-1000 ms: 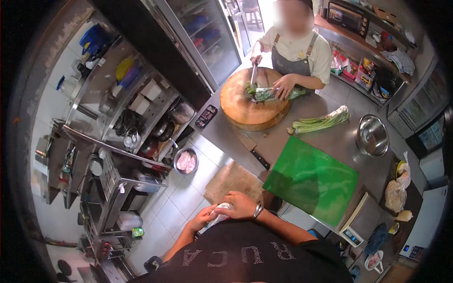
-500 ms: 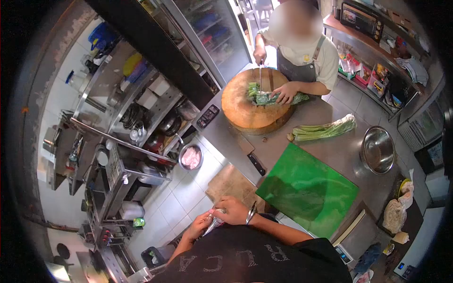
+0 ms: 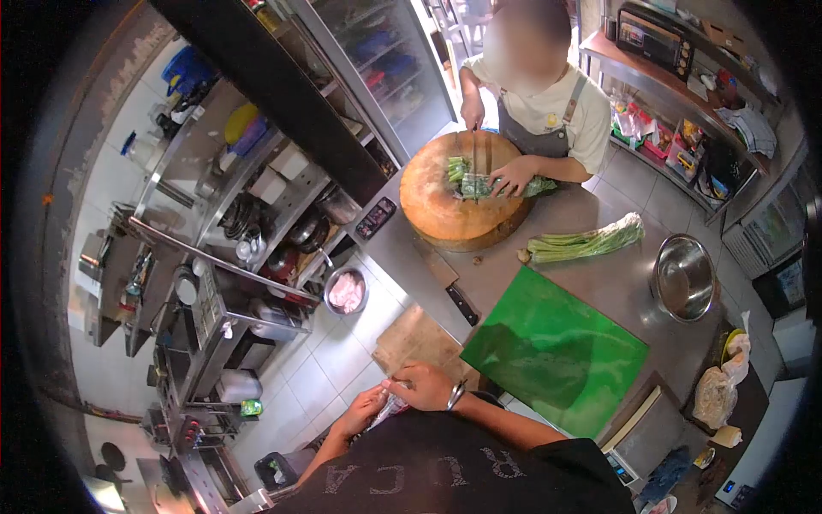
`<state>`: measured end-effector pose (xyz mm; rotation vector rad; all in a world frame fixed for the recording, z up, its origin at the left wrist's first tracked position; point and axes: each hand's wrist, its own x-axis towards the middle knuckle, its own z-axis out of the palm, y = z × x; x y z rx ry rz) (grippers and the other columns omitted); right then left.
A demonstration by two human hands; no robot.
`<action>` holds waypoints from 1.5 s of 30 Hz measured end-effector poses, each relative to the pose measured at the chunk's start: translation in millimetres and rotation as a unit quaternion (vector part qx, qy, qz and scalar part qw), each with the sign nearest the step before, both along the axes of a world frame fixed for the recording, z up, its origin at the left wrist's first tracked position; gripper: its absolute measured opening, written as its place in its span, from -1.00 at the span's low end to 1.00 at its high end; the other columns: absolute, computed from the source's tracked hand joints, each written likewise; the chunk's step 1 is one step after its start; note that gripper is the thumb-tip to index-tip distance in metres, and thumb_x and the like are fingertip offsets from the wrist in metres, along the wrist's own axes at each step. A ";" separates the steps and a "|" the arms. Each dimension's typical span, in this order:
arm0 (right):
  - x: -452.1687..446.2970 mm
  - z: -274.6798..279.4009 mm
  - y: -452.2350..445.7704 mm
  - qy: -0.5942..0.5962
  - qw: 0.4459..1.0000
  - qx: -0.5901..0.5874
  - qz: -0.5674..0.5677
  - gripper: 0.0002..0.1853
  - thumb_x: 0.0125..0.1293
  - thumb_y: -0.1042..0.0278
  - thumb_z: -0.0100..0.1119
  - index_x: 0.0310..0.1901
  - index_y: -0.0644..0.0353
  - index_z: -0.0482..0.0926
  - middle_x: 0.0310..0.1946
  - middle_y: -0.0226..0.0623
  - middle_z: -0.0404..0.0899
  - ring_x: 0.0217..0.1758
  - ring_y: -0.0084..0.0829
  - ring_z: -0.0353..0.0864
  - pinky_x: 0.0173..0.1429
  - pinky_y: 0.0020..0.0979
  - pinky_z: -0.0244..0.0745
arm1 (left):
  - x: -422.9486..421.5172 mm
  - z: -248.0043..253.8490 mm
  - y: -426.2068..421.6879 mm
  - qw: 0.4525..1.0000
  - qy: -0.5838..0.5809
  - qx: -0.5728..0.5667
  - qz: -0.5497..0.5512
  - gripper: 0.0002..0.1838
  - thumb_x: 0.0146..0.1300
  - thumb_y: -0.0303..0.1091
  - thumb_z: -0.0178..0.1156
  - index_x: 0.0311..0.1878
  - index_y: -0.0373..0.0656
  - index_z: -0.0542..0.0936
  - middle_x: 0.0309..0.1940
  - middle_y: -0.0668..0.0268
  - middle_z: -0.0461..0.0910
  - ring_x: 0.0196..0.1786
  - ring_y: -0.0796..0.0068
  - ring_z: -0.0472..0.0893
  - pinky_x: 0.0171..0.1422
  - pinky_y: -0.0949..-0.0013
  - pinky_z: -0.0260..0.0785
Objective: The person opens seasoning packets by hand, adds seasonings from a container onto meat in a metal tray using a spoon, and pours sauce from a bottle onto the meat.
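Observation:
Close to my body, at the bottom centre, my left hand and my right hand meet on a crinkled, shiny plastic packet. Both hands have their fingers closed on it; its contents cannot be made out. A bracelet circles my right wrist. Below my hands lies a brown board or mat. Across the counter, a co-worker holds a knife on a round wooden block, the other hand on wrapped green vegetables.
A green cutting board lies on the steel counter, near a black-handled cleaver, long green stalks, a steel bowl and a scale. Left stand a pan of pale meat and metal shelves.
The view has shifted, and my hands have come slightly closer together on the packet. The co-worker's knife has moved along the vegetables on the block.

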<state>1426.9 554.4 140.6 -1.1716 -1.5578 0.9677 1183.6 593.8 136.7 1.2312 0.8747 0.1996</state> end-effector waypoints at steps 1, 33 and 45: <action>-0.5 -0.5 0.6 -0.007 1.000 -0.011 -0.003 -0.62 0.36 0.01 0.19 -0.34 0.21 0.69 -0.48 -0.14 0.56 -0.35 -0.12 0.62 -0.23 -0.18 0.51 | 7.6 10.7 0.6 1.000 0.001 0.001 -0.001 -0.47 0.53 -0.16 -0.01 0.41 -0.31 0.32 -0.24 0.52 0.46 -0.24 0.74 0.37 -0.15 0.58 0.20; -32.3 11.8 21.1 -0.083 0.988 0.003 0.130 -0.68 0.48 0.27 0.05 -0.20 0.33 0.72 -0.49 -0.16 0.56 -0.45 -0.29 0.49 -0.32 -0.24 0.34 | 3.4 20.0 -36.3 0.975 0.062 0.209 0.044 -0.41 0.50 0.11 -0.07 0.18 -0.29 0.48 -0.26 -0.06 0.64 -0.19 0.04 0.64 -0.08 0.07 0.41; -57.3 10.2 52.8 -0.127 0.966 -0.022 0.222 -0.53 0.55 0.11 -0.08 -0.17 0.37 0.71 -0.45 -0.08 0.63 -0.42 -0.26 0.59 -0.27 -0.22 0.44 | -15.7 5.6 -36.1 0.954 0.048 0.278 0.100 -0.30 0.22 0.13 0.34 0.10 -0.38 0.51 -0.04 -0.10 0.64 0.03 -0.04 0.63 0.14 0.11 0.45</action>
